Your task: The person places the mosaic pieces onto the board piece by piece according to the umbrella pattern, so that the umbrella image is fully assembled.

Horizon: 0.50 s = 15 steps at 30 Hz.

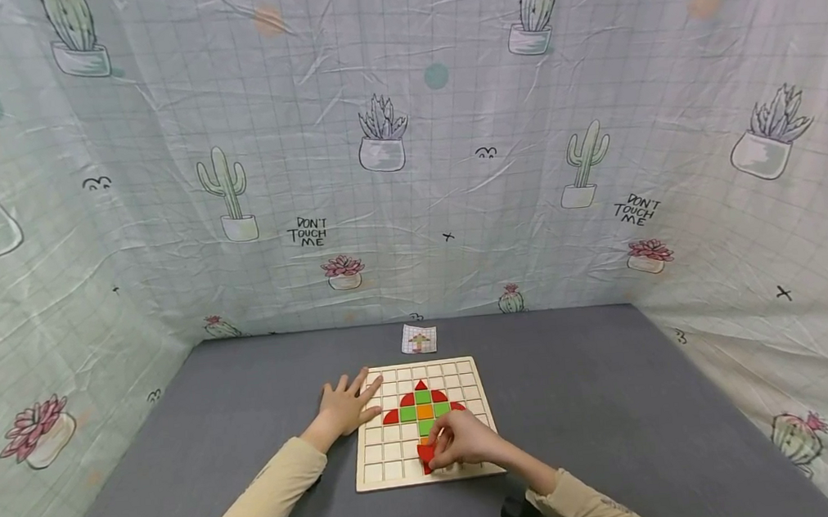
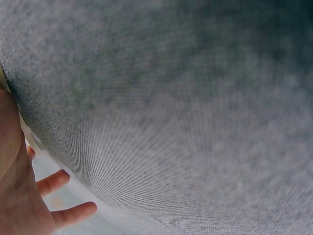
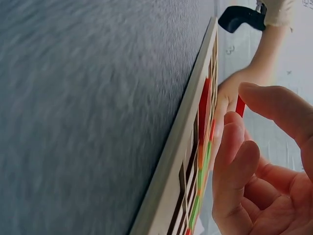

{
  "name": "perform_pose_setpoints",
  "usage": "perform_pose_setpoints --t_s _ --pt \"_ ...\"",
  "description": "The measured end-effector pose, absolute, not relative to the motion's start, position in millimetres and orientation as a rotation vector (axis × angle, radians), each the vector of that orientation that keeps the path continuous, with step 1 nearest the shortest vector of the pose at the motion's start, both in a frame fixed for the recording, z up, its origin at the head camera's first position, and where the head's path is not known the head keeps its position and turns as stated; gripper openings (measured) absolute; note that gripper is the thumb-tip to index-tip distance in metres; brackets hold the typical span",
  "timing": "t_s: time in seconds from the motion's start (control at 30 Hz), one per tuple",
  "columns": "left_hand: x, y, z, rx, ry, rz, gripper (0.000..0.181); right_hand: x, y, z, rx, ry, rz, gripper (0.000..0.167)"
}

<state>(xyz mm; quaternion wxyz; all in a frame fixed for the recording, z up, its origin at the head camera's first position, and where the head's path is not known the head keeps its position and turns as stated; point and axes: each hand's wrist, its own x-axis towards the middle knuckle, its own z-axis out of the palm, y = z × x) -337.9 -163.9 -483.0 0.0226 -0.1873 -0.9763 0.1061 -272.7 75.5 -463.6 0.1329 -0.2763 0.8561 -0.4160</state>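
A light wooden board [image 1: 375, 452] with a grid of square recesses lies on the dark grey table. Green tiles [image 1: 423, 397], an orange tile [image 1: 425, 412] and red curved tiles [image 1: 390, 416] fill several middle cells. My left hand [image 1: 343, 404] rests with fingers spread on the board's left edge. Between thumb and fingers, my right hand [image 1: 467, 439] pinches a small red tile [image 3: 240, 106] above the lower middle cells, tilted up from the board. More red shows in a cell below it. The right hand hides part of the lower right grid.
A small picture card [image 1: 419, 339] with a coloured pattern lies behind the board. A black device [image 1: 517, 512] sits by the right wrist, and another [image 3: 242, 17] by the left wrist. Cactus-printed fabric [image 1: 410, 209] hangs around the table [image 1: 581, 392].
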Motion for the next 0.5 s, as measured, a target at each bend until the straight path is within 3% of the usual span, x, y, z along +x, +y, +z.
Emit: perform_pose_setpoints --t_s 0.27,0.5 --pt "-337 -164 -484 -0.568 -3.003 0.338 0.057 -270 64 -461 -0.855 2.433 -1.202 0.018" --pt "-337 -165 -483 -0.567 -3.014 0.335 0.057 -273 54 -467 -0.747 2.416 -1.225 0.02"
